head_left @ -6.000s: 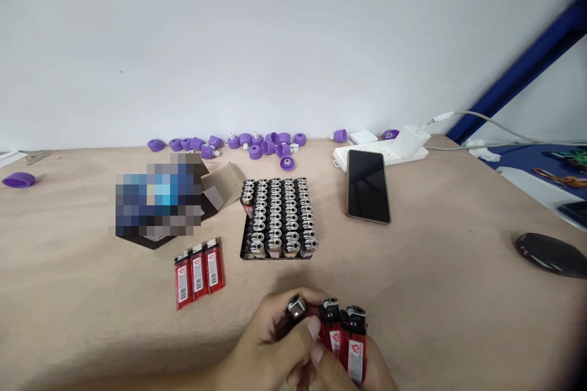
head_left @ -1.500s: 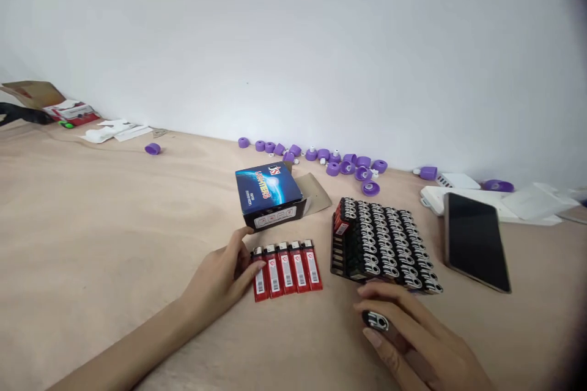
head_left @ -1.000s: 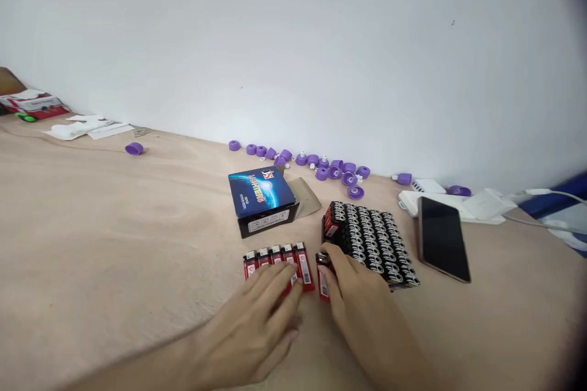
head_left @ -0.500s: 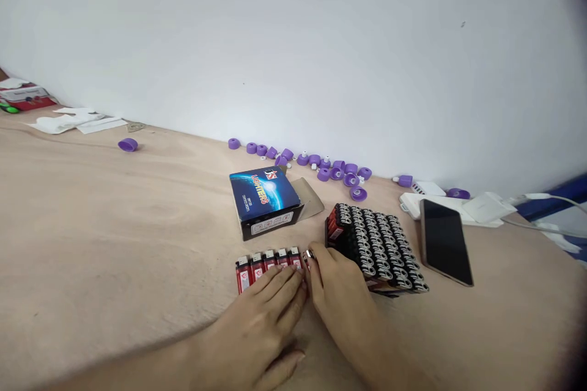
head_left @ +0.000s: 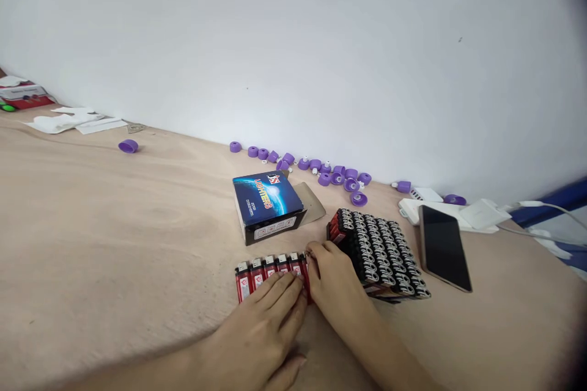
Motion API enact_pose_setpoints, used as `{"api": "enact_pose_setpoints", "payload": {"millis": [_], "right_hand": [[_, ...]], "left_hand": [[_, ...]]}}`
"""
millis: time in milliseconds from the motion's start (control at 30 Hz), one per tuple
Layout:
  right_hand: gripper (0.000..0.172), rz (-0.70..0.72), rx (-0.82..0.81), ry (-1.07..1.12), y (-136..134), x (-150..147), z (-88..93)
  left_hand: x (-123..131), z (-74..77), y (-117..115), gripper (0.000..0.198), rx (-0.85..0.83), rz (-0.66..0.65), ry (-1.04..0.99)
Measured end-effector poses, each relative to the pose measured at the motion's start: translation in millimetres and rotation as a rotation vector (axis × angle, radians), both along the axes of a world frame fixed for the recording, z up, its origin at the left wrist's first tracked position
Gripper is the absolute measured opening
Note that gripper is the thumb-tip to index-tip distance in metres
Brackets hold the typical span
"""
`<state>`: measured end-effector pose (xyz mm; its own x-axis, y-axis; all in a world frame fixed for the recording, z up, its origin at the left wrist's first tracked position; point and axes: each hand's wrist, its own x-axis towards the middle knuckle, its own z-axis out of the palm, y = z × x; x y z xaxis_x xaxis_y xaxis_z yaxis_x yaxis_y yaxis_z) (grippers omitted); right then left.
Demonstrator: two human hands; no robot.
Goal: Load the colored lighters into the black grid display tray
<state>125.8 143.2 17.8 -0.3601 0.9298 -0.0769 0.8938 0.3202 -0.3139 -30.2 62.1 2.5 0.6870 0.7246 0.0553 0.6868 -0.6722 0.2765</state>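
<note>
A row of red lighters (head_left: 244, 284) with metal tops lies side by side on the table. My left hand (head_left: 263, 327) rests over their lower ends, fingers stretched out flat on them. At the right end of the row, my right hand (head_left: 337, 281) pinches one more red lighter (head_left: 307, 255), mostly hidden by the fingers. Just right of that hand stands a black tray packed with upright lighters (head_left: 389, 250), metal tops up, with a gap at its left side. Behind the row sits a blue box printed "LIGHTERS" (head_left: 268, 198), its cardboard flap open to the right.
Several purple caps (head_left: 351, 185) and small white pieces lie along the wall. A phone (head_left: 444, 247) leans on a white power strip (head_left: 410, 211) with a plugged-in charger (head_left: 486, 214) at right. White paper scraps (head_left: 64, 122) and a red-and-white box (head_left: 27, 96) are far left.
My right hand has brought its lighter slightly left, against the end of the row. My left hand stays over the lighters. The view has shifted slightly.
</note>
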Motion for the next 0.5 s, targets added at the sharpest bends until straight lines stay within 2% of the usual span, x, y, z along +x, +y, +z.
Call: {"api": "enact_pose_setpoints", "payload": {"millis": [133, 267, 333, 433, 467, 500], "right_hand": [[0.029, 0.013, -0.003, 0.038, -1, -1, 1.4], [0.039, 0.016, 0.038, 0.086, -13, 0, 6.2], [0.041, 0.069, 0.145, 0.187, -28, 11, 3.4], [0.035, 0.19, 0.364, 0.382, -61, 43, -11.3], [0.028, 0.227, 0.482, 0.411, -73, 57, -17.7], [0.021, 0.243, 0.547, 0.344, -85, 72, -23.8]], "left_hand": [[1, -4.9, 0, 0.059, 0.109, 0.009, -0.01], [3, -4.1, 0, 0.052, 0.242, -0.025, 0.095], [4, -5.4, -1, 0.048, 0.341, -0.023, 0.11], [9, -11.9, -1, 0.042, 0.552, 0.05, 0.097], [12, -14.3, 1, 0.04, 0.621, 0.071, 0.093], [15, -16.3, 4, 0.039, 0.675, 0.082, 0.088]]}}
